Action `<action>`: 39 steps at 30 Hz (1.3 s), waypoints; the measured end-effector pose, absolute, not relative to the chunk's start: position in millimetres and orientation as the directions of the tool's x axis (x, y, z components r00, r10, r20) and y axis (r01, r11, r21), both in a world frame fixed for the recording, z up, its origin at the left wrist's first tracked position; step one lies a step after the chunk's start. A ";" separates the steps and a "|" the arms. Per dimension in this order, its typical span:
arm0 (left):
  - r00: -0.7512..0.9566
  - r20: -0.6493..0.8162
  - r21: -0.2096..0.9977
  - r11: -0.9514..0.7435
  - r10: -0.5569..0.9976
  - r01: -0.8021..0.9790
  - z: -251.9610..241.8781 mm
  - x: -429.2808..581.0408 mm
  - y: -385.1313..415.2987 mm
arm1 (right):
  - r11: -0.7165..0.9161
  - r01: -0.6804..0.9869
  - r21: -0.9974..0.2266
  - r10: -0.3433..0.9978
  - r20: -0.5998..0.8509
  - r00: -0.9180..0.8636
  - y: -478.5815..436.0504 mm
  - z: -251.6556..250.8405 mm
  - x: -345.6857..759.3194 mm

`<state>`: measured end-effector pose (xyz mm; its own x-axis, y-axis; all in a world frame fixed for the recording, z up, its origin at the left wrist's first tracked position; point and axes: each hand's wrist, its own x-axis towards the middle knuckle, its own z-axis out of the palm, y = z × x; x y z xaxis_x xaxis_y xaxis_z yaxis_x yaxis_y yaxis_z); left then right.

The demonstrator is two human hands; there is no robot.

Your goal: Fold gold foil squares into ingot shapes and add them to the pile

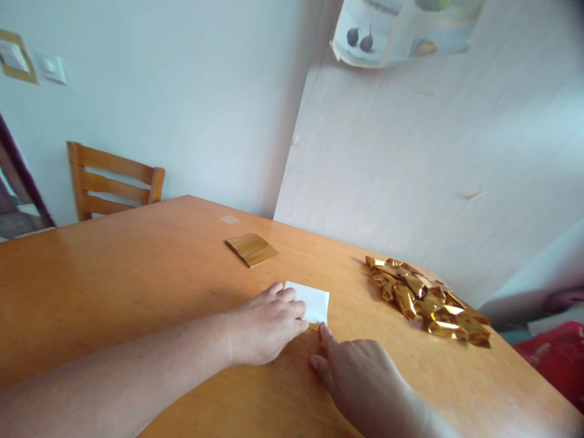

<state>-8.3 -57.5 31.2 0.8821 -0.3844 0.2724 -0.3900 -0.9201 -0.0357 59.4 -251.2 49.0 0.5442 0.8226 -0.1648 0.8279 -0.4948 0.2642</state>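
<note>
Fingers [288, 295] of the left hand [269, 325] are lying bent over the left part of the white paper [311, 302], and from where I'm steering I cannot tell whether they are pinching it or only pressing it down; the undersides are hidden. On the right hand [360, 371], the index finger is pointing forward, its tip touching the near right corner of the paper, while the thumb is standing apart from it with nothing between the two.

I'm judging that everything is hanging on that near edge. The paper is lying flat just ahead of the right fingertip, stretching away from me and to the left, with a gold strip [314, 327] showing along its near side. The visible part is running slightly wider than deep, but the left hand is covering its end, so I'm not trusting any reading of its long axis. Both hands are touching it, so I'm counting neither as nearer.

Beyond the left hand a gold folded sheet [252, 249] is lying apart; crumpled gold foil pieces [424, 304] are sitting well off to the right on the table [114, 274].
</note>
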 end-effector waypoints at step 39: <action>0.977 -0.084 0.249 -0.953 -0.197 -0.171 40.6 -15.4 -25.2 | -0.588 0.801 0.110 0.748 -0.304 0.590 -251.5 55.6 65.2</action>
<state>-15.4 -25.2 40.6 0.9768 -0.1968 -0.0839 -0.1708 -0.9534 0.2487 65.2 -251.5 55.6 0.5905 0.7477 -0.3039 0.8012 -0.5882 0.1096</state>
